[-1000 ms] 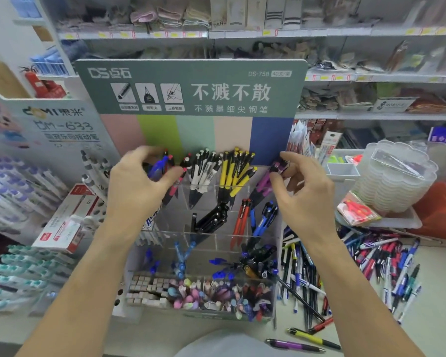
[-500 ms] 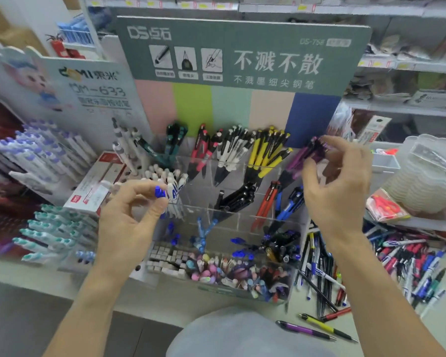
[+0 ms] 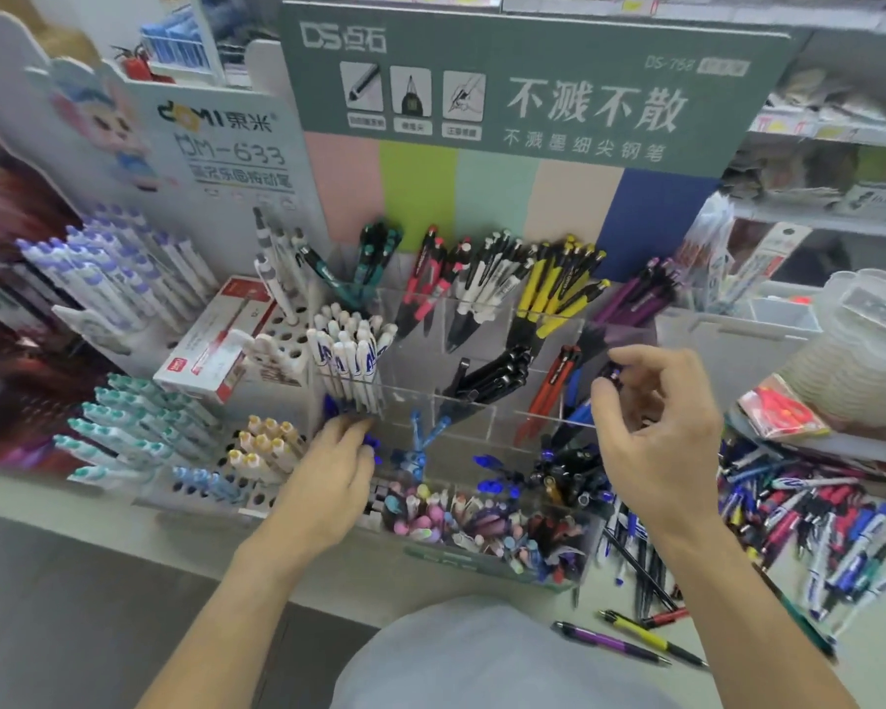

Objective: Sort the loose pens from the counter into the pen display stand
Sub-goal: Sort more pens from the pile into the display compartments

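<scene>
The clear acrylic pen display stand (image 3: 622, 332) has tiered compartments sorted by colour: teal, red, white, yellow and purple pens (image 3: 640, 294) along the top row. My left hand (image 3: 333, 470) reaches into the lower left compartment, its fingertips on a blue pen (image 3: 372, 443). My right hand (image 3: 658, 437) hovers at the stand's right side, level with the middle tier, and pinches a dark purple pen (image 3: 610, 373) between thumb and forefinger. Loose pens (image 3: 814, 514) lie heaped on the counter to the right of the stand.
A white peg stand with blue and teal pens (image 3: 124, 278) and a red-and-white box (image 3: 211, 345) sit on the left. A stack of clear plastic containers (image 3: 860, 350) stands at right. A purple pen (image 3: 612, 642) and a yellow one (image 3: 650, 638) lie near the counter's front edge.
My left hand has dropped with the blue pen from the middle tier to the lower left compartment. My right hand has come down from the top purple compartment, a dark purple pen in its fingers.
</scene>
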A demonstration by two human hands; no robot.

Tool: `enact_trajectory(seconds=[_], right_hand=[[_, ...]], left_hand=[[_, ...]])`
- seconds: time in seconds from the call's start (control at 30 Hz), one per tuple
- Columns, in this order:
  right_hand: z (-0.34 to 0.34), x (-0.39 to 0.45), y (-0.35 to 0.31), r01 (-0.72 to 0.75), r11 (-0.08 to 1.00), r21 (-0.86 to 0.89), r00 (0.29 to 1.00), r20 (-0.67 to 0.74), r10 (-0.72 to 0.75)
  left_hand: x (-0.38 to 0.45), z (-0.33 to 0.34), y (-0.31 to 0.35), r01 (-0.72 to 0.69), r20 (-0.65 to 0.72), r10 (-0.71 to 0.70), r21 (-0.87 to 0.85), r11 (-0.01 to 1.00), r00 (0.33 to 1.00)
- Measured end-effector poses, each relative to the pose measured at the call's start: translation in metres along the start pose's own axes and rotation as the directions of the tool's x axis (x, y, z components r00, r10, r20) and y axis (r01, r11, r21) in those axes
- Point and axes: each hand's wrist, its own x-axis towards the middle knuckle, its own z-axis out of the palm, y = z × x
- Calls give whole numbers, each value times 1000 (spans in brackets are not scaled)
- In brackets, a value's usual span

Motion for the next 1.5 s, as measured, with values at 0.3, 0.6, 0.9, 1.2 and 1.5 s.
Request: enact_trajectory(seconds=[0.3,0.6,0.9,1.2,1.5], right_hand=[[-43,-54,30,-194,981,-10,981,-33,193],[-111,-173,155,-413,620,-667,391,485,782],[-93,-204,188,-196,830,-523,614,594,520],[-109,-213,222,-124,874,-469,846,411,340],[-113,-192,221,-568,520,-638,641,54,766]], left_hand=[[1,2,14,-50,-379,58,30,998,924],[-56,62,165,-283,157,373,-412,866,914],[-74,167,193,-85,703,61,-2,996,709],[-75,209,202,201,562,-173,11,979,809],[-24,272,229,388,322,-426,177,904,845]])
